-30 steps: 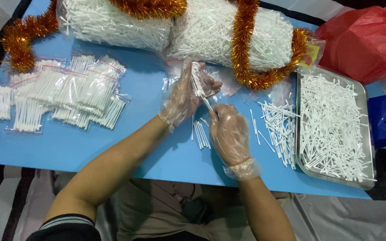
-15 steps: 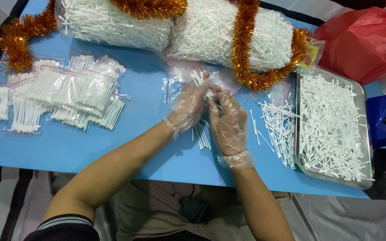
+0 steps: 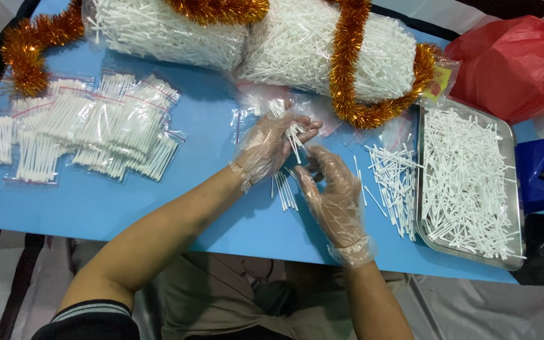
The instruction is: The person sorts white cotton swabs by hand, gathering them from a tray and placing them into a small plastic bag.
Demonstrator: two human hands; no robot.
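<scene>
Holding a small bunch of white sticks (image 3: 295, 140) in the left hand (image 3: 271, 146), fingers curled around them above the blue table (image 3: 209, 126), the person brings the right hand (image 3: 334, 192) just beside it, fingers loosely spread and touching the lower ends of the bunch. Both hands wear thin clear gloves. A few loose sticks (image 3: 283, 190) lie on the table directly below the hands; a larger scatter (image 3: 390, 179) lies to the right, next to a metal tray (image 3: 420, 208) heaped with more. Filled clear packets (image 3: 99, 129) lie well apart at left. The step in hand appears to be gathering and evening a counted bunch; the next move would call for squaring the ends while keeping the left grip firm.
</scene>
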